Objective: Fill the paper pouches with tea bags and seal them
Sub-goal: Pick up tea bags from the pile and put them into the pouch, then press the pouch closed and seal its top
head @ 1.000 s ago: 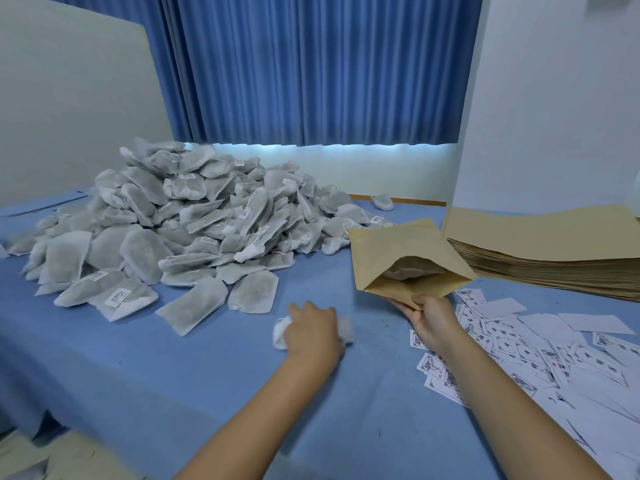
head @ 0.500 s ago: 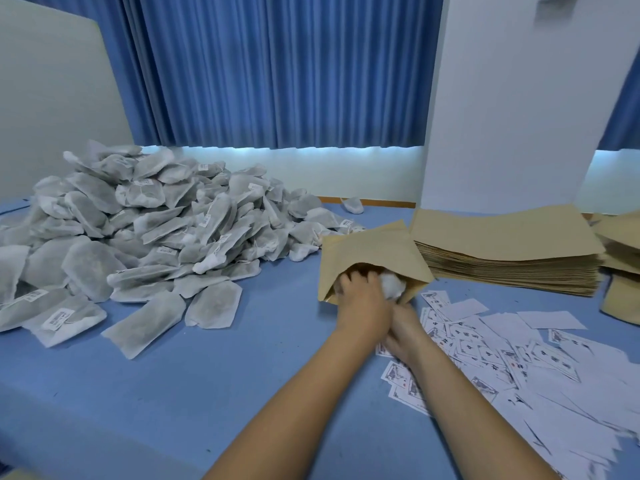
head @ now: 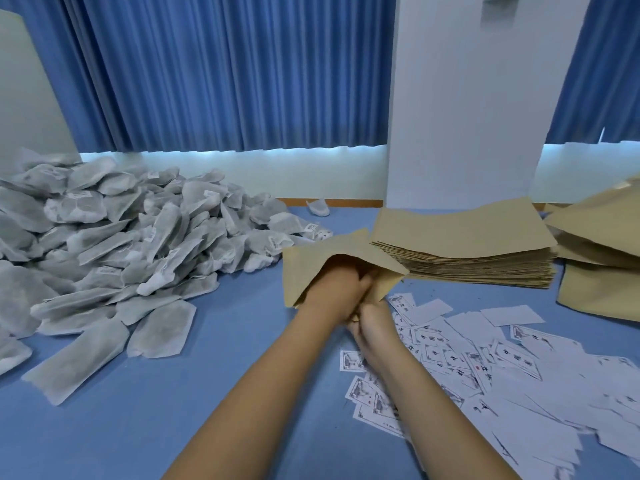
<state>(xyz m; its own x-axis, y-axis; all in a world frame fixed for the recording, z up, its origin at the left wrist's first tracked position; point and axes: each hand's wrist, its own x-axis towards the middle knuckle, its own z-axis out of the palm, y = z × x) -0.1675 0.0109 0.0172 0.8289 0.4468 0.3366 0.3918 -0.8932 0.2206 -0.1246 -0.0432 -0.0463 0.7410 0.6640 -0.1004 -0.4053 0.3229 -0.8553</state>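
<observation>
A brown paper pouch [head: 318,258] is held open above the blue table at centre. My left hand [head: 332,289] is pushed into its mouth up to the knuckles; its fingers and whatever they hold are hidden inside. My right hand [head: 372,327] grips the pouch's lower edge from below. A big heap of grey-white tea bags [head: 121,244] covers the left of the table, with loose tea bags at its near edge.
A thick stack of flat brown pouches [head: 478,251] lies right of the held pouch, more pouches [head: 602,258] at far right. White printed labels [head: 485,362] are scattered over the right side of the blue table [head: 173,410]. A white pillar [head: 467,116] stands behind.
My left hand picked a tea bag off the table, carried it right to the pouch and has now gone deeper inside, so the tea bag is out of sight. The view has turned right.
</observation>
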